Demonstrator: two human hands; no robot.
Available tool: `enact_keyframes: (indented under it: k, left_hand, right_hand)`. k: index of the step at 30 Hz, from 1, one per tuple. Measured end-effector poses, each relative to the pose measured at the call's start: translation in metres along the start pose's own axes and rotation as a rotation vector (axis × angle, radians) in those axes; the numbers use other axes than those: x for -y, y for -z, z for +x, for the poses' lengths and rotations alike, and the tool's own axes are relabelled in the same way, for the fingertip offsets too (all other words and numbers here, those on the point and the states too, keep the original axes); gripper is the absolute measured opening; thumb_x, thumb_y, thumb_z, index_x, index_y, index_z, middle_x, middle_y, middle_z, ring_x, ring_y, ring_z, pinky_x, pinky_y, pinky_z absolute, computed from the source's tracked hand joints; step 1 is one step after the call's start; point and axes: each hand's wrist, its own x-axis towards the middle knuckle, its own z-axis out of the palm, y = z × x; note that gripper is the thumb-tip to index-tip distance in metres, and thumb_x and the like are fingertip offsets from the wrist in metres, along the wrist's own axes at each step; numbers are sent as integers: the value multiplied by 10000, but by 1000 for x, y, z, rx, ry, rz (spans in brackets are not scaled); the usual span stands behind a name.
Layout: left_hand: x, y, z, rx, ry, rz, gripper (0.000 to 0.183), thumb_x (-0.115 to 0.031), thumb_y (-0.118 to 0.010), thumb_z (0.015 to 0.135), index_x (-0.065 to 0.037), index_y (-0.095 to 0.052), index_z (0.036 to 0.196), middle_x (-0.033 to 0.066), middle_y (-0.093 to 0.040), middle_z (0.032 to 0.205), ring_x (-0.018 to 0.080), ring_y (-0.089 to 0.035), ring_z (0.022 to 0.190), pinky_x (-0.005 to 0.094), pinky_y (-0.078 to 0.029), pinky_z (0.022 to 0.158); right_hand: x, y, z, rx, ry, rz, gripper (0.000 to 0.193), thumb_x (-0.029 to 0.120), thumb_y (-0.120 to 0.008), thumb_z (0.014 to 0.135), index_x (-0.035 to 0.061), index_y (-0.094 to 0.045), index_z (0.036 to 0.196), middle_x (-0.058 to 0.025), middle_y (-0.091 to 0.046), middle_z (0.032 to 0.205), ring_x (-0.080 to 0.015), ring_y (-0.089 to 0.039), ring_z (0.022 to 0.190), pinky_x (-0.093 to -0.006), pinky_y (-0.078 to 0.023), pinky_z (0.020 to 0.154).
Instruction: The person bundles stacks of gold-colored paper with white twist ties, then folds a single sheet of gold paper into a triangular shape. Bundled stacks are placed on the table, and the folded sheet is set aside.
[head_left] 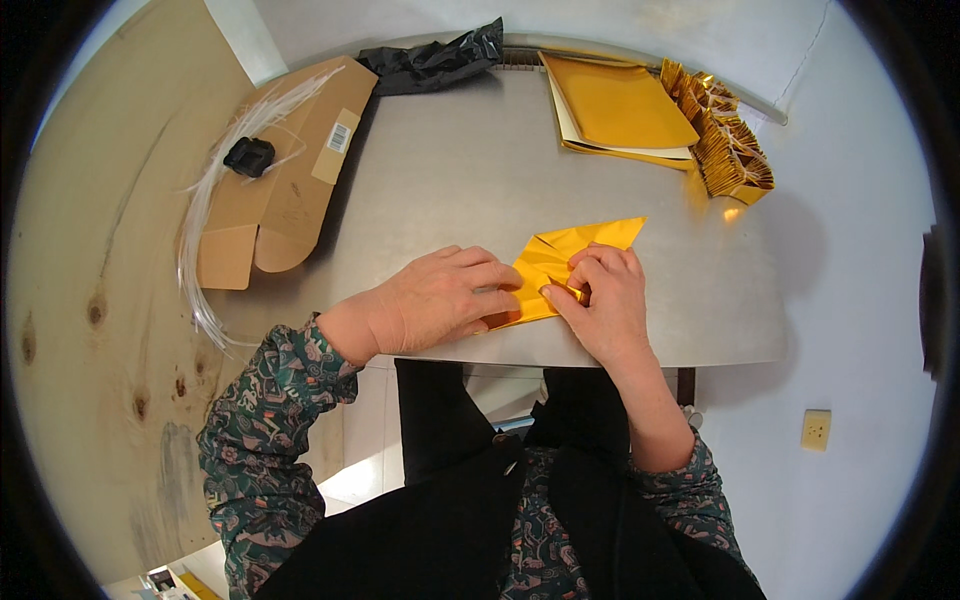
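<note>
A sheet of shiny gold paper, partly folded and creased, lies on the grey metal table near its front edge. One pointed corner reaches up to the far right. Over the sheet's left end curls my left hand, its fingers closed on the paper and partly covering it. My right hand pinches a small turned-up fold near the right side, thumb against bent fingers. What lies under the fingertips is hidden.
A stack of gold sheets is at the back right, beside bundles of folded gold paper. A cardboard box with white strands and a black object stands left. A black plastic bag lies behind. The table's front edge faces me.
</note>
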Motion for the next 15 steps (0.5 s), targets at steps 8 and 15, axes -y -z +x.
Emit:
enact_keyframes:
  k: [8,15]
  left_hand:
    - [14,2,4,124,58,-25,519,-196,-777,889,-191,-655,1393,49,-534,1567,318,-433,1476,501,-360,1211]
    - [15,1,1,114,73,-65,542,-206,-795,871,-208,-659,1395,30,-540,1567,317,-426,1484,502,-348,1219]
  right_hand:
    - [2,2,-1,22,-7,9,278,247,-840,796,68,-631,835,-99,-662,1025,-326,-573,1085,-461,-418,1021]
    - [22,17,-4,-188,142,-101,204,197,-774,865,70,-673,988,-104,-679,1127,-339,-560,1263,-588,-294,1186]
